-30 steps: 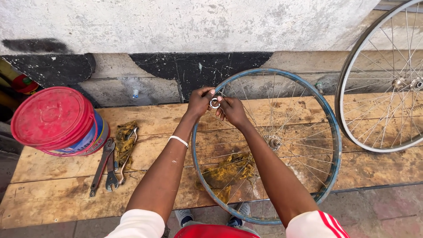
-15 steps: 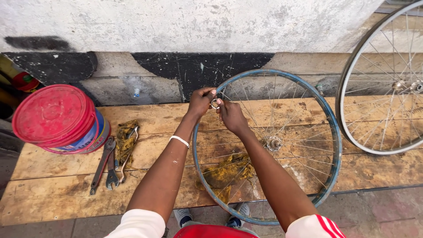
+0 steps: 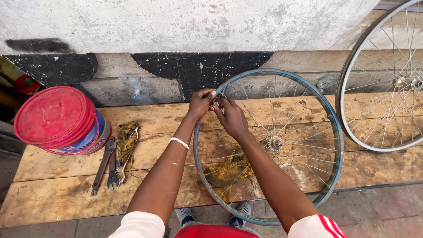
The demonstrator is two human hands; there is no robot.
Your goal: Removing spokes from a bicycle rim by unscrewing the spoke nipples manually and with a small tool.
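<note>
A blue-rimmed bicycle wheel with thin spokes and a silver hub stands in front of me over a wooden bench. My left hand pinches the far left part of the rim at a spoke end. My right hand is close beside it, fingers closed on a small metal tool at the same spot; the tool is mostly hidden between my fingers. A white bracelet circles my left wrist.
The wooden bench carries a red-lidded bucket at left, wrenches and a dirty yellow rag beside it, another rag under the wheel. A second silver wheel leans at right against the wall.
Both hands stay at the same point on the rim; the fingers have shifted slightly around the small tool. The wheel has barely moved.
</note>
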